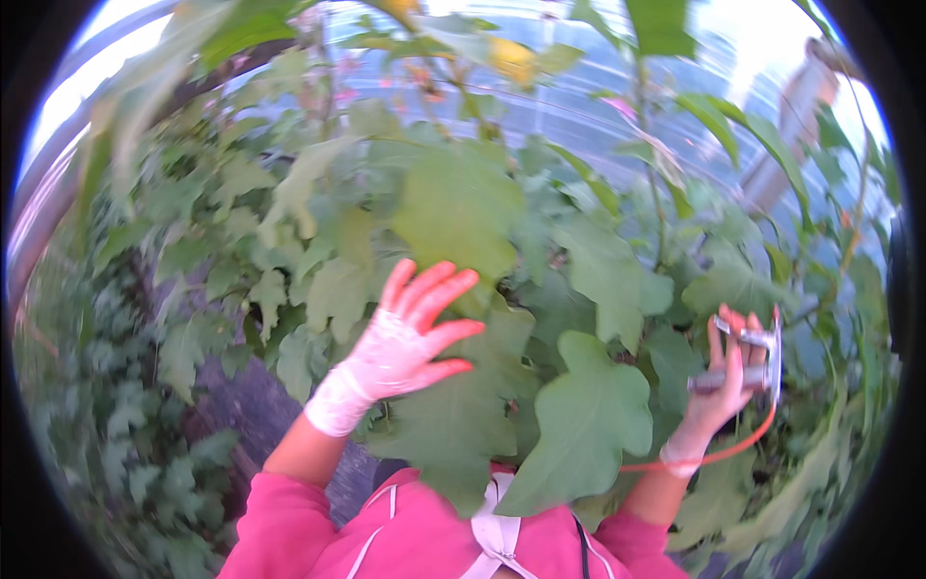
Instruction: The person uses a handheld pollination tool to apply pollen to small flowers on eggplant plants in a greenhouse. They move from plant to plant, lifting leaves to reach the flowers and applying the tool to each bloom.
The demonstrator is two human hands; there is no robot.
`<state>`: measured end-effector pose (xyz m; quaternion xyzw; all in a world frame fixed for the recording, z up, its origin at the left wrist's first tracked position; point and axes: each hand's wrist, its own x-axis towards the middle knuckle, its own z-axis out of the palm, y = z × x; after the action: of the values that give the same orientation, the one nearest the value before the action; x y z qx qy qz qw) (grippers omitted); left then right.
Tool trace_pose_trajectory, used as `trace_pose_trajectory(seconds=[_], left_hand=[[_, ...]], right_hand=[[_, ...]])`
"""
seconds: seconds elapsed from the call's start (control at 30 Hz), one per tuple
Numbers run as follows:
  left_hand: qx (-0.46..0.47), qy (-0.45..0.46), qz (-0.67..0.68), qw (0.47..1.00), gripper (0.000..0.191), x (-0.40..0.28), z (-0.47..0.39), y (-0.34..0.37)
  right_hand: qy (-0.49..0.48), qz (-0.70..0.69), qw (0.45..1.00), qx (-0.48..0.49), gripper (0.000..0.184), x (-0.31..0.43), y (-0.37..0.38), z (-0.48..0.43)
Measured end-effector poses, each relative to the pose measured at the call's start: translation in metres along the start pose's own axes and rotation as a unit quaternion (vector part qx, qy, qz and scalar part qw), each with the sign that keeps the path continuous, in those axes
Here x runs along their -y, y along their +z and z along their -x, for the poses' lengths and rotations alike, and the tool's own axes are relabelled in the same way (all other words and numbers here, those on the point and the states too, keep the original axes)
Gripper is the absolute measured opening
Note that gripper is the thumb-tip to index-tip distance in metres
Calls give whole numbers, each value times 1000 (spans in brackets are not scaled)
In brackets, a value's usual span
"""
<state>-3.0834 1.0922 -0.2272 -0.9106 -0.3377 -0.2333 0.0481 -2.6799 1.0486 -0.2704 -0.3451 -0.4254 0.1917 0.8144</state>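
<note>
My left hand (419, 336), in a thin whitish glove with reddish fingers, is spread over the broad lobed leaves in front of me. Its fingertips lie at the lower edge of a large yellowish-green leaf (459, 210); whether they touch it I cannot tell. At the right, my gloved right hand (727, 362) grips a silver metal hand tool (772, 358) with a grey handle. From the tool's lower end an orange hose (745, 441) curves back across my right wrist. Large green leaves (593, 412) hang between my arms and cover part of my chest.
Dense eggplant-like plants surround me, with upright stems (657, 217) and some pink flowers (621, 108). Behind them stretches translucent greenhouse film (579, 79). A slanting post (792, 130) stands at the upper right, a curved frame bar (43, 217) at the left. Dark ground cover (246, 405) shows lower left.
</note>
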Motion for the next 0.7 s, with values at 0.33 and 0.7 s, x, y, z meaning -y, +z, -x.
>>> trace_pose_trajectory(seconds=[0.33,0.7], left_hand=[[-50,59,82,994,65,12,23,37],[-278,70,-113,952,44,143,-25,-95]], right_hand=[[145,-453,864,-165,56,42,53,41],[-78,33,995,-43,81,79,245,159]])
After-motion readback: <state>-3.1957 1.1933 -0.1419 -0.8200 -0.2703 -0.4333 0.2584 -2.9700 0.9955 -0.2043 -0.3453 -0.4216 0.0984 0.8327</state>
